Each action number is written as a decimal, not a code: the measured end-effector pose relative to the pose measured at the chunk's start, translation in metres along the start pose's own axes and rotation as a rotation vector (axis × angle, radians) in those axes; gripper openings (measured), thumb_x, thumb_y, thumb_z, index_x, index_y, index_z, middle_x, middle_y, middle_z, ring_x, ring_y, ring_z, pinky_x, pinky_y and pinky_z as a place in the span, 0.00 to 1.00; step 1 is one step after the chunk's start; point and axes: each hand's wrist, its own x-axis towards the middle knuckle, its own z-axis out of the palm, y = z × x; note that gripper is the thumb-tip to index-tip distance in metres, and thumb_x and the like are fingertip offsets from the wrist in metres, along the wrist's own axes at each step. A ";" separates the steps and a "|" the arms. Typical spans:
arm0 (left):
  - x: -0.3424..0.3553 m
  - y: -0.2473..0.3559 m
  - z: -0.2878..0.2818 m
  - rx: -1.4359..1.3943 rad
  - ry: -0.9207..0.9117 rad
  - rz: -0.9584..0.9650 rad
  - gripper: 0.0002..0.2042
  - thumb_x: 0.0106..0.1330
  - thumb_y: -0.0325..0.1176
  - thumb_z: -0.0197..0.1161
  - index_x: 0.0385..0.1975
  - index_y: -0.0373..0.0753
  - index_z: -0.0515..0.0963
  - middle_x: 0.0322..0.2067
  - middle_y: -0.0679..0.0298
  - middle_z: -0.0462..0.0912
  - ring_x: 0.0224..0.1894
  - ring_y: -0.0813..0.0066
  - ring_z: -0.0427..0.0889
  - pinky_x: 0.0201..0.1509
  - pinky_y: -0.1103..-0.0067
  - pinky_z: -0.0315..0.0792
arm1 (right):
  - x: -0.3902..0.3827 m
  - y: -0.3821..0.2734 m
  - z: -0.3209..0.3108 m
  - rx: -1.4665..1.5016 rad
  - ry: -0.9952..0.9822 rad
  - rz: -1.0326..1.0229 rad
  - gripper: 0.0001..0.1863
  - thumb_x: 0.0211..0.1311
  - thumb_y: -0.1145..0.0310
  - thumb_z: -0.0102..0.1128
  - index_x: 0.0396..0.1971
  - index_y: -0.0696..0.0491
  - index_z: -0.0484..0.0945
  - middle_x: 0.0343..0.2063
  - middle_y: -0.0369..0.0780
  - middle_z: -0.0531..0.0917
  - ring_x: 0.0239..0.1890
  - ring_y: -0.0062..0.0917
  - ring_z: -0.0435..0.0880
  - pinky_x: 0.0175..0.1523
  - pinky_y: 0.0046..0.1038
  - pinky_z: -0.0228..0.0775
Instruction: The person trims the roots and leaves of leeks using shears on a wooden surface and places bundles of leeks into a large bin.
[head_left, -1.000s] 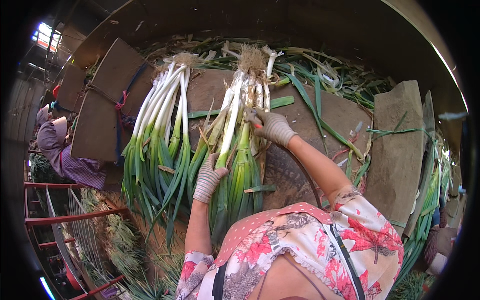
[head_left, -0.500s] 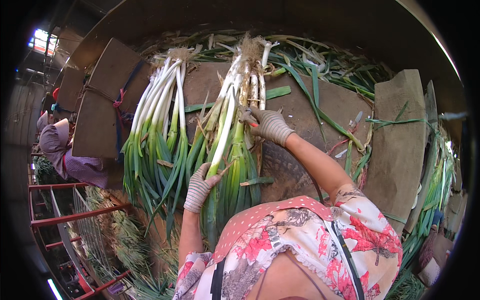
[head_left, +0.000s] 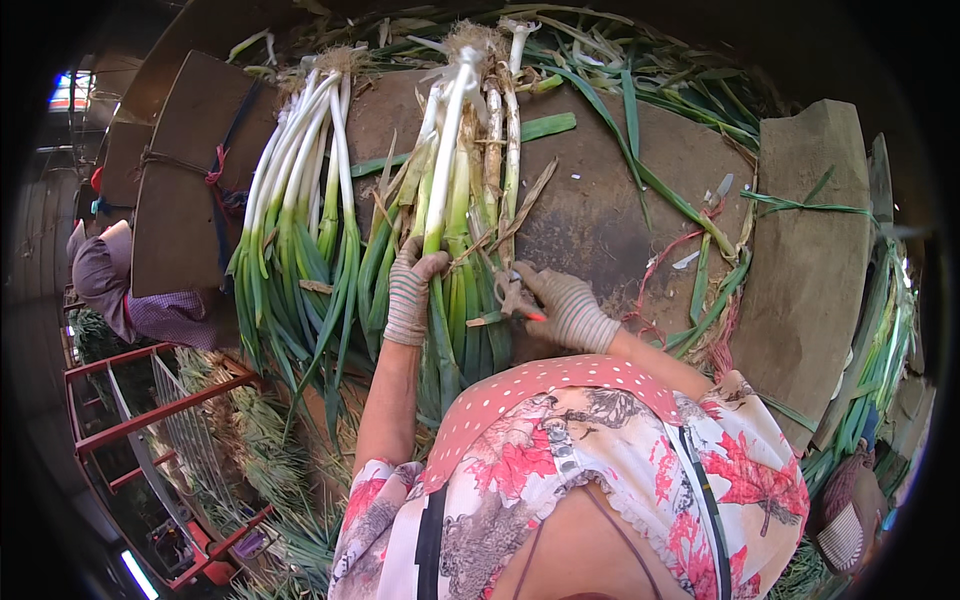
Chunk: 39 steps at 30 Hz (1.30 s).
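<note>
My left hand [head_left: 408, 292], in a striped glove, is closed around a leek [head_left: 446, 150] where its white shank turns green. This leek lies over a pile of untrimmed leeks [head_left: 492, 150] with brown outer skins, roots pointing away from me. To the right of the green leaves, my gloved right hand [head_left: 568, 305] is closed on a small greyish tool [head_left: 510, 290] with an orange-red part; its exact kind is unclear. Dry leaf strips [head_left: 528, 205] stick out beside the pile. Left of it lies a bunch of cleaner white-shanked leeks [head_left: 300, 170].
Leaf scraps [head_left: 660, 95] heap along the far edge of the brown work surface [head_left: 600, 220]. A wooden board [head_left: 812, 250] stands at right, with a green leaf tied around it. Another person [head_left: 125, 280] and a red metal frame [head_left: 160, 350] are at left.
My right hand has come down from the white shanks toward my body. My left hand has moved farther away along with the leek. A dry leaf strip now juts out rightward.
</note>
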 end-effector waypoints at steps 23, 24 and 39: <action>0.022 -0.030 0.026 0.673 0.107 -0.011 0.31 0.48 0.38 0.76 0.48 0.27 0.71 0.40 0.45 0.81 0.41 0.55 0.81 0.50 0.67 0.74 | -0.028 -0.001 0.007 0.076 0.035 0.021 0.48 0.48 0.56 0.67 0.70 0.53 0.56 0.43 0.52 0.81 0.48 0.49 0.81 0.53 0.43 0.74; 0.021 -0.029 0.032 0.709 0.115 0.007 0.31 0.48 0.38 0.76 0.48 0.27 0.71 0.40 0.45 0.81 0.41 0.55 0.81 0.50 0.67 0.75 | -0.032 0.000 0.010 0.139 0.032 -0.018 0.49 0.49 0.56 0.66 0.71 0.53 0.54 0.45 0.53 0.80 0.51 0.49 0.80 0.55 0.43 0.73; 0.024 -0.045 0.025 0.595 0.110 0.042 0.30 0.49 0.35 0.76 0.49 0.29 0.71 0.42 0.49 0.81 0.43 0.59 0.81 0.50 0.68 0.75 | 0.034 0.018 -0.012 0.010 0.253 0.099 0.45 0.47 0.57 0.68 0.67 0.54 0.61 0.43 0.50 0.83 0.47 0.45 0.83 0.52 0.41 0.75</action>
